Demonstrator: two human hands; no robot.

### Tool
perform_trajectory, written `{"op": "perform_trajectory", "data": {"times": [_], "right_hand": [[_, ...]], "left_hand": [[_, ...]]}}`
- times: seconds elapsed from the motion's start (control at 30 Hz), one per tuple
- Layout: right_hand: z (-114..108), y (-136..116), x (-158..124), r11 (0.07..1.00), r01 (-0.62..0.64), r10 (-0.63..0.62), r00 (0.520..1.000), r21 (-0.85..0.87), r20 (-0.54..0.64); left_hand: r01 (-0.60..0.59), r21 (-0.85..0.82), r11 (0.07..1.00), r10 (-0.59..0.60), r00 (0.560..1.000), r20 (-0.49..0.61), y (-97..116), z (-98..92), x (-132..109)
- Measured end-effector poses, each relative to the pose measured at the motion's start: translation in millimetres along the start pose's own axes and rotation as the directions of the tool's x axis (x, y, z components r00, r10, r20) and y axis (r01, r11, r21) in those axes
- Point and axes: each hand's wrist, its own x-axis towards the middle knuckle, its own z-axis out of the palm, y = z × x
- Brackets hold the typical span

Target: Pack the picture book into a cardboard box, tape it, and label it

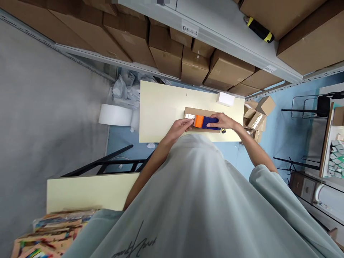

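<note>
A long brown cardboard box point(205, 111) lies on the pale yellow table in front of me. Over it is an orange and dark blue oblong thing point(199, 121), its kind not clear, with what looks like a toothed edge at its left end. My right hand point(222, 121) grips the dark blue part, thumb on the near side and fingers on the far side. At the box's left end, my left hand point(183, 127) has its fingers pressed together by a shiny whitish patch point(190, 116). What those fingers hold, if anything, is too small to tell.
A white box point(225, 99) stands at the table's point(161, 107) back right. Beyond it, a shelf holds brown cartons point(195, 66) and a yellow-black box cutter point(259, 30). A white roll point(115, 115) is at left. Small cartons point(256, 118) are piled at right.
</note>
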Motion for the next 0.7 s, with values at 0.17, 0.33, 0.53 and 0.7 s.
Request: {"op": "perform_trajectory", "data": {"times": [0.17,0.33,0.53,0.7], "right_hand": [[-1,0,-1,1.0,0.01,-0.01,1.0,0.003,0.007],[-2,-1,-1,1.0,-0.013,0.013,1.0,-0.01,0.018],[-2,-2,0,1.0,-0.017,0.018,0.999,-0.023,0.026],[0,-4,1,0.997,-0.031,0.031,1.0,-0.073,-0.001]], "left_hand": [[0.035,-0.068,0.997,-0.036,0.999,-0.015,2,3.6,1],[0.055,-0.138,0.989,-0.066,0.995,-0.075,6,10.9,5],[0.022,-0.104,0.994,-0.036,0.989,-0.142,5,18.3,12],[-0.013,-0.017,1.0,0.009,0.972,-0.234,5,19.1,11]]}}
